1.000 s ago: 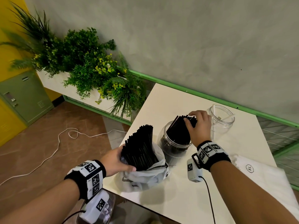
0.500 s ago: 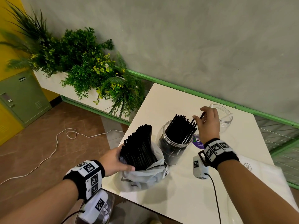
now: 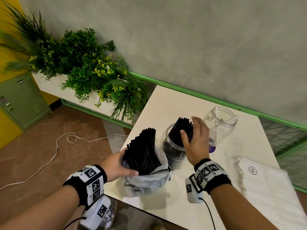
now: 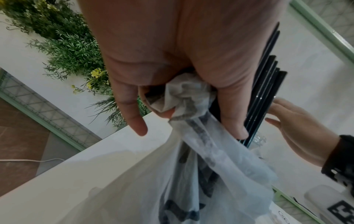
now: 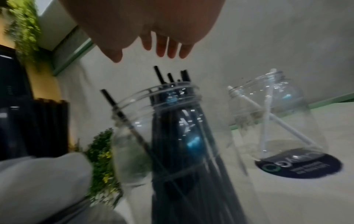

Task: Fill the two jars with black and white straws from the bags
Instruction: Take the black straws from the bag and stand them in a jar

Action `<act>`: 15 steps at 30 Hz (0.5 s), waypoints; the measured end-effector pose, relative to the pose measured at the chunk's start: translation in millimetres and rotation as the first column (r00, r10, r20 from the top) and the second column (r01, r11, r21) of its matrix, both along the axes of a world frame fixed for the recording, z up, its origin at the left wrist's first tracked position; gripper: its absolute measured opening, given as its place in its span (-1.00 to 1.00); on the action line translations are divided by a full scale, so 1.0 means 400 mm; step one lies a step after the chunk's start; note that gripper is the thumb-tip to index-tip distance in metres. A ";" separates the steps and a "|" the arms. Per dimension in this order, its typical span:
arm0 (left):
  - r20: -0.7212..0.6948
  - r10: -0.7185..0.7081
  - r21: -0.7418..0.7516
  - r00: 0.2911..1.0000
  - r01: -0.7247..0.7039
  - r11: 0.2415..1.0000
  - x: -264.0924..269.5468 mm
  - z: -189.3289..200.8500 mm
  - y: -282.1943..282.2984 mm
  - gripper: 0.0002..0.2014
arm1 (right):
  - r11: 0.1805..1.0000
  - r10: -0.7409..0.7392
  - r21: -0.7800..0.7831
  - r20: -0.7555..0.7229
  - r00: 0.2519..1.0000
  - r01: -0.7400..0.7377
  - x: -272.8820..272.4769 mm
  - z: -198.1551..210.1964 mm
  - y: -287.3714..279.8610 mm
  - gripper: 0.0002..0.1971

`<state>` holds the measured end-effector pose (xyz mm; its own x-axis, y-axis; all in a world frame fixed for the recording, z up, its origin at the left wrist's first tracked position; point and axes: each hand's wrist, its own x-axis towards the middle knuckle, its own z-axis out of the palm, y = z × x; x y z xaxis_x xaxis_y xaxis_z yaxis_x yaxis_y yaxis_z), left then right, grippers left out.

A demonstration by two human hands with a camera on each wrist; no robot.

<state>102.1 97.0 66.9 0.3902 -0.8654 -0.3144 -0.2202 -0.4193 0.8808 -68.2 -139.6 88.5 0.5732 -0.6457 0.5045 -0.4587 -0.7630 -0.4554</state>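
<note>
A clear jar holds a bunch of black straws that lean right. My right hand hovers beside their tops with fingers straight and slightly spread, holding nothing. Behind it a second clear jar holds two or three white straws. My left hand grips the gathered neck of a thin white plastic bag packed with black straws. A white bag of white straws lies at the right.
All of this sits on a white table against a grey wall. A planter of green plants stands beyond the table's left edge. A white cable lies on the brown floor, near a green cabinet.
My right hand drew back from the far clear jar to the tops of the black straws, now pushed together and leaning right. The left hand kept its grip on the bag.
</note>
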 end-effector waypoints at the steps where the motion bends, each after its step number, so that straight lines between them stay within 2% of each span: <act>1: -0.001 0.002 0.003 1.000 -0.002 1.000 0.000 -0.001 0.001 -0.28 | 0.997 0.032 -0.073 -0.049 0.998 -0.036 0.013 0.003 0.018 -0.52; 4: 0.015 0.002 0.013 1.000 -0.002 1.000 0.003 -0.002 0.004 -0.16 | 0.975 0.105 -0.163 -0.251 0.962 -0.150 0.048 -0.003 0.052 -0.60; 6: 0.020 0.001 0.008 1.000 -0.001 1.000 0.006 -0.006 0.005 -0.06 | 0.976 0.099 -0.164 -0.251 0.963 -0.143 0.051 -0.007 0.046 -0.71; 9: 0.015 0.007 -0.008 1.000 -0.007 1.000 0.007 -0.010 0.008 -0.03 | 0.980 0.011 -0.193 -0.190 0.982 -0.049 0.026 0.004 0.017 -0.95; 12: 0.022 -0.004 -0.010 1.000 0.004 1.000 0.006 -0.009 0.007 -0.04 | 0.979 -0.089 -0.195 -0.185 0.979 0.052 -0.007 0.026 -0.033 -0.81; 15: 0.024 -0.006 -0.014 1.000 0.006 1.000 0.007 -0.009 0.006 -0.08 | 0.998 -0.060 -0.038 -0.195 0.979 0.054 -0.029 0.027 -0.102 -0.73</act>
<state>104.8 99.3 63.4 0.3926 -0.8718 -0.2930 -0.2442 -0.4059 0.8807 -80.0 -180.6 99.3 0.6258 -0.6653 0.4071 -0.5798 -0.7460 -0.3276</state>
